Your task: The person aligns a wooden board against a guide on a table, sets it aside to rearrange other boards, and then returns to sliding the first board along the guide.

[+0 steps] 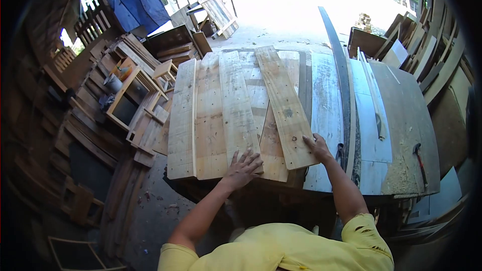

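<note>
My left hand lies flat with spread fingers on the near end of a pale wooden plank. Left of that plank, two more planks, a brownish one and a lighter one, lie side by side on the workbench. My right hand grips the near right edge of a knotty wooden plank, thumb on top and the other fingers partly hidden. This plank slants, its far end leaning left, across other boards. A wedge of darker board shows between the two planks.
Right on the bench are a long dark metal bar, a red-handled hammer and a thin wooden strip. Wood stacks line the right side. Frames, boards and a grey bucket crowd the left. A blue tarp hangs behind.
</note>
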Demonstrator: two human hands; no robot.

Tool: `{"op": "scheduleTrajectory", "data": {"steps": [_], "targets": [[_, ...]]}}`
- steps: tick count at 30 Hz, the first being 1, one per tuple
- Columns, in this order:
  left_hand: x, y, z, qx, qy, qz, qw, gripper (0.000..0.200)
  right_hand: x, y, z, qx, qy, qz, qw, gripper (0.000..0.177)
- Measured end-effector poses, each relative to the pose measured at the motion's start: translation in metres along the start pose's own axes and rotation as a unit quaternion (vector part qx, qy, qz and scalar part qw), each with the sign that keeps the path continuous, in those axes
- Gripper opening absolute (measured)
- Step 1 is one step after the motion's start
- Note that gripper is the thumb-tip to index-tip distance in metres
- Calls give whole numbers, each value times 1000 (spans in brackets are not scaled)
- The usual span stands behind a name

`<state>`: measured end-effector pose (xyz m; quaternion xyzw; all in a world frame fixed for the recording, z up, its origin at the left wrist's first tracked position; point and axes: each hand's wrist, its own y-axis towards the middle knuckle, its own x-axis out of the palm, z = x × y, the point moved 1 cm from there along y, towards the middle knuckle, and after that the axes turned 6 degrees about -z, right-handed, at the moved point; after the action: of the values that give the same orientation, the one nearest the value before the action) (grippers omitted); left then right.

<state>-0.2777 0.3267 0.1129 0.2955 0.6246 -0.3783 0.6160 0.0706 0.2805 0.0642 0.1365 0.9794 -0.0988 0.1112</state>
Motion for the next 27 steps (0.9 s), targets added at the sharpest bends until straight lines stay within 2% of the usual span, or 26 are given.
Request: {"op": "scheduleTrajectory", "data": {"steps": [2, 6, 9, 11, 14, 18, 20, 24, 27], "targets": [[3, 3, -3, 22, 57, 10, 998, 58, -2, -10, -10, -11, 31, -6, 999, 51], [12, 2, -4, 18, 51, 12, 998, 57, 1, -40, -30, 4, 94, -2, 996, 40], [12, 1, -9, 11, 41, 6, 999, 65, 5, -52, -33, -18, 113, 8, 993, 37], [-10, -6, -6, 33, 4, -58, 998, 75, 14, -54, -41, -21, 109, 9, 994, 37], [-29, 3, -6, 69, 8, -83, 994, 85, 24, -47, -48, -27, 104, 21, 994, 36], [-23, 15, -5, 117, -33, -64, 991, 84, 28, -30, -52, -21, 94, 21, 995, 36], [-2, 23, -10, 149, 3, -54, 987, 81, 29, -27, -59, -22, 77, 14, 997, 37], [0, 26, -21, 155, -6, -58, 986, 76, 30, -26, -58, -33, 47, 29, 998, 38], [-31, 22, -20, 141, -27, -109, 984, 76, 29, -23, -49, -34, 41, 26, 998, 38]]}}
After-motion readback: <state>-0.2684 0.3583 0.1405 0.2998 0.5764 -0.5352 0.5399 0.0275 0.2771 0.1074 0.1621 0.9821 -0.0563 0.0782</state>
